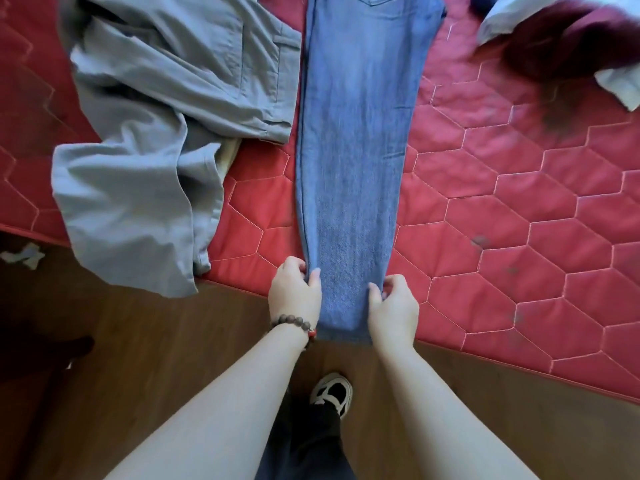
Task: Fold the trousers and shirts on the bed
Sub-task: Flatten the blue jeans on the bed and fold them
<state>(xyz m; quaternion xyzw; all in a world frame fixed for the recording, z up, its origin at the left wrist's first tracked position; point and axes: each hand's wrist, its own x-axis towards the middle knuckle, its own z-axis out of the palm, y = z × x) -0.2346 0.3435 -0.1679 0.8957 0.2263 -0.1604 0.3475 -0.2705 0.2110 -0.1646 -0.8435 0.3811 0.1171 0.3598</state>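
On the left of the bed (502,209) a pair of grey trousers (145,133) lies rumpled, one leg spilling over the near edge towards the wooden floor (156,341); they are just beside the jeans (353,150), and seem to touch them near the top, though they are apart lower down; the jeans are the piece in hand, laid flat with the legs stacked one on the other, so that they make one long narrow strip; that strip runs straight away from the person, waist and pocket at the far end, hems at the near edge of the mattress and hanging slightly over it; the left hand (294,294), with a bead bracelet (294,325) on its wrist, pinches the left edge of the leg near the hem, thumb on top and fingers curled under; the right hand (393,306) grips the opposite edge in the same way; both sit level with each other, equally near, one on each side of the long axis; so I judge the coming fold would carry the hem end away from the body, along that axis, towards the waist; further right, at the far corner, a dark red garment (561,43) and some pale cloth (616,84) lie in a blurred heap, well apart from the jeans; no label, brand or writing can be read anywhere.
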